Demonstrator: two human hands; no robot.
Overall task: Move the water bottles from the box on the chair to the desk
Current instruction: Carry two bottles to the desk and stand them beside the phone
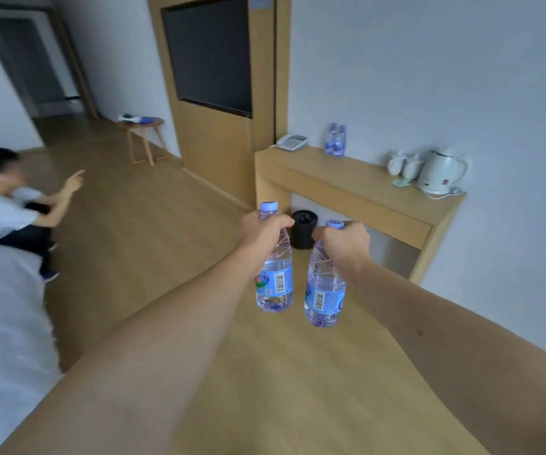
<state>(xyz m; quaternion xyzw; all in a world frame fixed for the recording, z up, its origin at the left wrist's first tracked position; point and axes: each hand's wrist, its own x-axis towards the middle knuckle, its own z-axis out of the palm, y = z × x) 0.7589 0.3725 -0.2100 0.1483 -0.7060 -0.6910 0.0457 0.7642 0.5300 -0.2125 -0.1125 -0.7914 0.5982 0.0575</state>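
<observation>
Left hand (266,229) fingers clenched round one water bottle (274,274) neck, right hand (343,241) fingers grasping another bottle (324,290), two bottles (335,141) upright on tabletop (347,178)

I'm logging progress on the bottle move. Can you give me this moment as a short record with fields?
left hand: grips the left bottle by its neck, held upright in the air
right hand: grips the right bottle by its neck, held upright in the air
desk: ahead, against the wall
already on desk: two bottles standing side by side near the wall
other desk items: telephone, two white cups, white kettle
under desk: black bin
box and chair: not in view
bystander: person crouched at left
</observation>
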